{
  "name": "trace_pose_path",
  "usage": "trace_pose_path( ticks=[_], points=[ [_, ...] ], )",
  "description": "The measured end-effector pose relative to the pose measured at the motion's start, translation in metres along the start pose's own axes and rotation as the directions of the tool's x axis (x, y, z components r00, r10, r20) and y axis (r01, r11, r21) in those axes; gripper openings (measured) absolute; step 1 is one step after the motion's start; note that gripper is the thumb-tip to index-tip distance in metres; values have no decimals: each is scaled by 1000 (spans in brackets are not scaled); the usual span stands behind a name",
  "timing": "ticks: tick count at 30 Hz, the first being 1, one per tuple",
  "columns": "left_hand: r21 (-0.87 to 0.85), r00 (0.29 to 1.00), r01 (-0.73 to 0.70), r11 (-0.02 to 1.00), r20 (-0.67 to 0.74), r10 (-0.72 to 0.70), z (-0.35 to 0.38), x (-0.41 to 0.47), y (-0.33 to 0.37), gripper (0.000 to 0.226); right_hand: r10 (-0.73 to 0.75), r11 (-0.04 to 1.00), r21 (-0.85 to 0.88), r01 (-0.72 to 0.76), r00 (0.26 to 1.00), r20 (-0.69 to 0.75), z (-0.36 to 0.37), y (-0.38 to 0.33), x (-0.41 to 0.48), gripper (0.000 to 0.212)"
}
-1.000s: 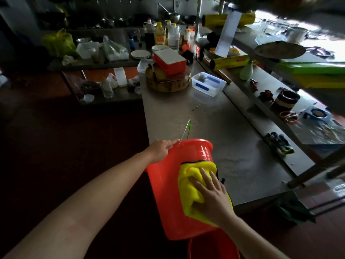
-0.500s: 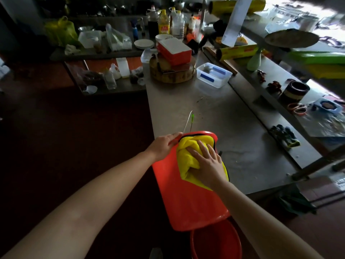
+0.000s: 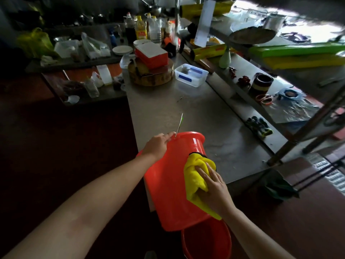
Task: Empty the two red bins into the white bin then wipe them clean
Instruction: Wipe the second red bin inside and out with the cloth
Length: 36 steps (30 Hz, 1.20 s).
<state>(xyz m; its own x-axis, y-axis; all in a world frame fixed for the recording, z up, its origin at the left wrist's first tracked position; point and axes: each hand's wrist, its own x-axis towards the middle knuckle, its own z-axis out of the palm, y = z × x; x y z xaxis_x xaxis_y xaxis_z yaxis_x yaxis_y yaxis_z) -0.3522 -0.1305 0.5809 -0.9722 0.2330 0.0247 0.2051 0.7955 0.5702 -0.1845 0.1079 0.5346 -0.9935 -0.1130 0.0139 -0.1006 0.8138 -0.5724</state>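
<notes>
A red bin [image 3: 168,186] lies tilted on its side over the near corner of the steel table [image 3: 186,109], its rim toward the table and its base toward me. My left hand [image 3: 158,145] grips its rim beside the upright wire handle [image 3: 178,125]. My right hand [image 3: 214,186] presses a yellow cloth [image 3: 194,176] flat against the bin's outer wall with straight fingers. A second red bin [image 3: 207,242] stands on the floor below, partly hidden by the first. No white bin is in view.
On the table's far end stand a round wooden block [image 3: 151,77] with a red box [image 3: 151,55] and a clear tub [image 3: 191,74]. A metal shelf rack [image 3: 280,86] with jars, rolls and gloves runs along the right. Bottles and plates crowd the back counter.
My right hand has slid the yellow cloth down the bin's wall from the rim toward the base. My left hand keeps its hold on the rim.
</notes>
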Motion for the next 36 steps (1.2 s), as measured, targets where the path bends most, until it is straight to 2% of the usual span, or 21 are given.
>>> trace_pose_path(
  ticks=[6,9,11,14,16,19,22,23,26,30,32,34,35,36],
  points=[
    [-103,992,117,988,-29,-121,19,-7,33,39,47,993,-101,-58,994,-103,-25,37,-31,80],
    [-171,963,223,960,-117,-244,27,-20,41,40,162,984,-41,-176,961,-222,-51,57,-32,81],
    [-251,918,306,918,-177,-354,31,-31,40,39,177,984,31,-176,939,-295,-68,66,-24,82],
    [-423,830,400,813,-208,-517,37,-48,33,39,146,985,137,-106,931,-335,-92,58,-2,84],
    [-589,778,403,701,-184,-601,42,-61,26,39,97,989,140,-52,936,-337,-105,41,16,84],
    [-819,714,348,457,-85,-695,51,-82,16,40,-29,998,39,43,950,-312,-116,13,40,80],
    [-870,663,353,343,-26,-748,64,-97,5,39,-122,988,-116,99,970,-209,-116,-16,61,78],
    [-856,644,385,344,-19,-765,67,-100,1,41,-131,983,-150,106,977,-168,-113,-26,66,78],
    [-713,650,523,466,-21,-760,70,-103,-18,46,-164,969,-205,141,981,-101,-98,-50,79,79],
    [-598,652,635,490,75,-754,67,-110,-57,50,-240,910,-353,219,971,-14,-62,-88,89,90],
    [-508,671,668,544,93,-736,67,-115,-73,48,-276,885,-388,258,961,9,-44,-110,91,93],
    [-317,713,679,663,67,-698,69,-124,-85,56,-299,865,-415,283,954,29,-28,-128,92,92],
    [-238,759,637,734,26,-650,67,-129,-88,64,-301,856,-427,291,952,45,-20,-135,93,91],
    [-261,832,528,808,-29,-553,64,-133,-89,68,-301,853,-430,297,952,62,-12,-141,95,91]
  ],
)
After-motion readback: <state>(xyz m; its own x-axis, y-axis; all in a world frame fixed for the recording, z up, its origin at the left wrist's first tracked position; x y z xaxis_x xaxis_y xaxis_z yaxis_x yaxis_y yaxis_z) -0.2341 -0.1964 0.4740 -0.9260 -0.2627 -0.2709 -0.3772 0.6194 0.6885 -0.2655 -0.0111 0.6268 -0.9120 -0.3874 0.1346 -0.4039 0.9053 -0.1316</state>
